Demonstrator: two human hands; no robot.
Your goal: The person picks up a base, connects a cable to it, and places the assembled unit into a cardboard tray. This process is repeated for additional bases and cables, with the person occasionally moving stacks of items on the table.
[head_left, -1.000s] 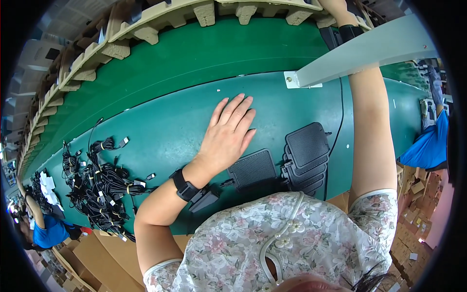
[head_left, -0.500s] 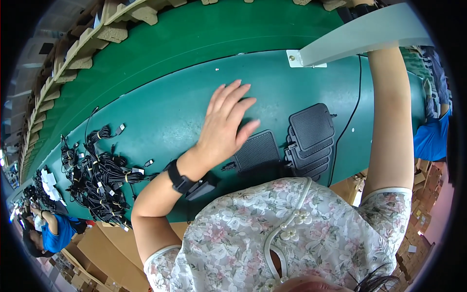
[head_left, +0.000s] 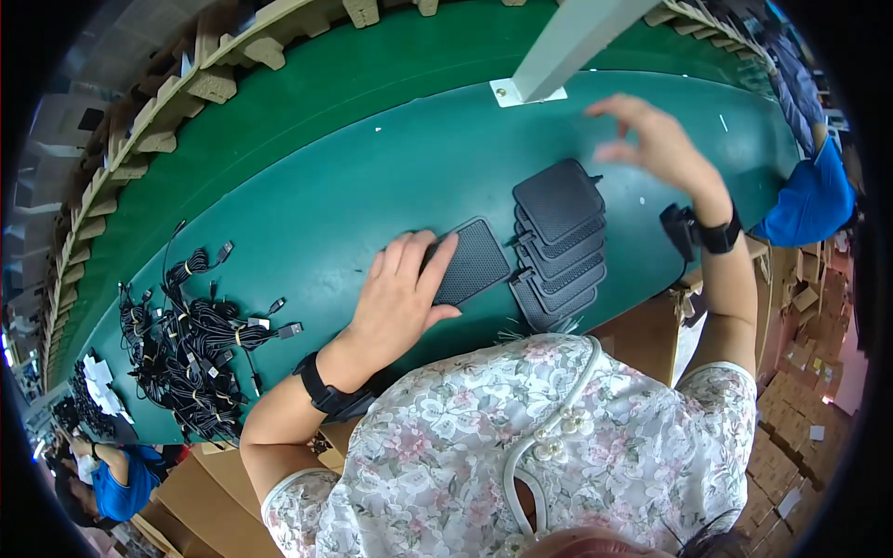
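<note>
My left hand (head_left: 398, 284) rests on a flat black box with a mesh-patterned top (head_left: 473, 260), its fingers bent over the left end and the thumb at the near edge. A short plug shows at the box's right side. To the right, several similar boxes lie in an overlapping stack (head_left: 560, 209), with short plugs sticking out. My right hand (head_left: 662, 149) is raised beyond the stack to the right, thumb and fingers apart, nothing visible between them; the fingertips are slightly blurred. Both wrists wear black bands.
Bundled black cables (head_left: 200, 349) are heaped on the left of the green table (head_left: 400, 177). A pale metal post (head_left: 567, 56) is bolted near the far edge. Cardboard boxes (head_left: 642, 335) stand below the near edge. People in blue work at far left and right.
My right hand has come back from behind the metal post into view. My left hand has lowered from above the table onto the single box, which has turned slightly.
</note>
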